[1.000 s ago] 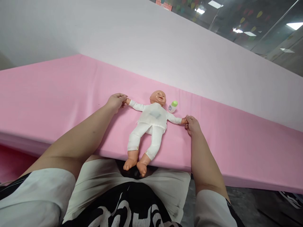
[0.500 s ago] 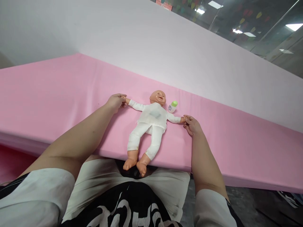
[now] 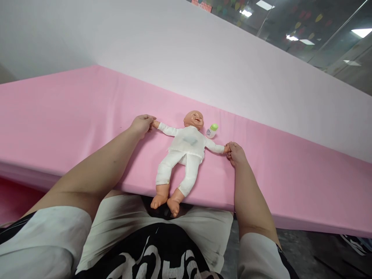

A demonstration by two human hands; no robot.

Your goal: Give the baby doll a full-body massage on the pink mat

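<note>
A baby doll (image 3: 188, 142) with a white cloth body lies on its back on the pink padded surface (image 3: 72, 116), its arms spread wide. Its bare feet reach over the front edge. My left hand (image 3: 142, 126) is closed on the doll's hand at the left. On the other side, my right hand (image 3: 236, 153) pinches the doll's other hand between thumb and fingers. Beside the doll's head lies a small white bottle (image 3: 211, 132) with a green cap, touched by neither hand.
A white wall (image 3: 174, 50) rises behind the pink surface, with a glass window (image 3: 290, 35) above it at the upper right. The surface's front edge runs just in front of my lap.
The doll's arm in my right hand has lowered slightly, and that hand has shifted a little. My left hand keeps its hold almost unmoved. The bottle stays in place.
</note>
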